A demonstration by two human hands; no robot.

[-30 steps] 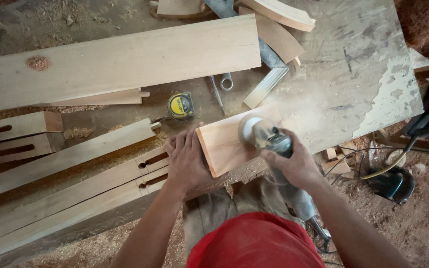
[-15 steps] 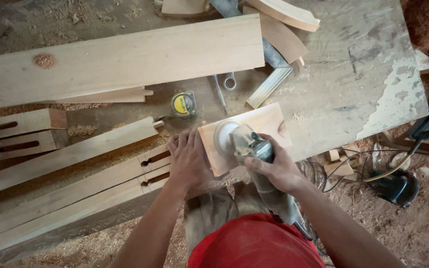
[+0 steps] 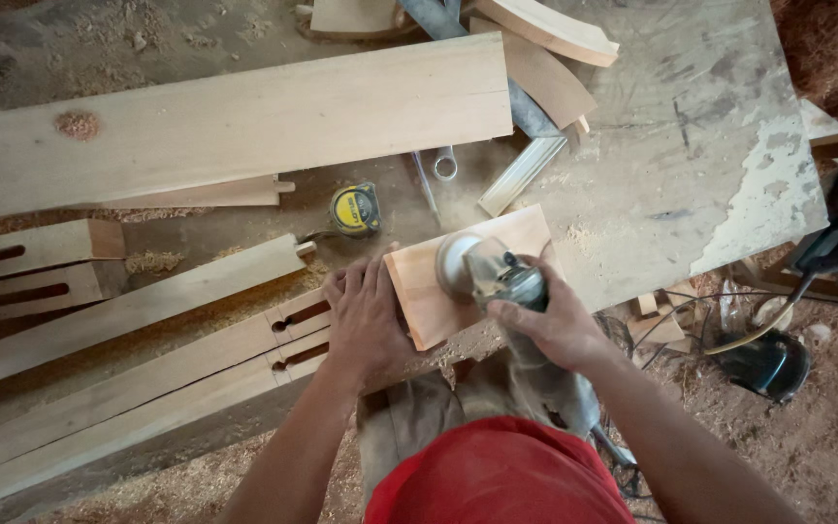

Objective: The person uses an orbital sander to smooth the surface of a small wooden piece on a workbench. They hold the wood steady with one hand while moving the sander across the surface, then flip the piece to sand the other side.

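Note:
My left hand (image 3: 366, 315) lies flat against the left edge of a small reddish wooden block (image 3: 458, 277) and pins it to the worn workbench (image 3: 691, 155). My right hand (image 3: 555, 320) grips a grey angle grinder (image 3: 506, 281). Its round sanding disc (image 3: 453, 262) rests on the block's top face, toward the left end. A yellow tape measure (image 3: 354, 209) sits just beyond my left hand.
A wide pale plank (image 3: 235, 121) crosses the bench top. Long mortised rails (image 3: 128, 388) lie at the left. Curved offcuts (image 3: 545, 58) and a metal wrench (image 3: 443, 165) sit at the back. Cables and a dark power tool (image 3: 768, 364) lie on the sawdust floor at right.
The grinder has slid left across the block, from its right end to its left end. My left hand has stayed pressed on the block.

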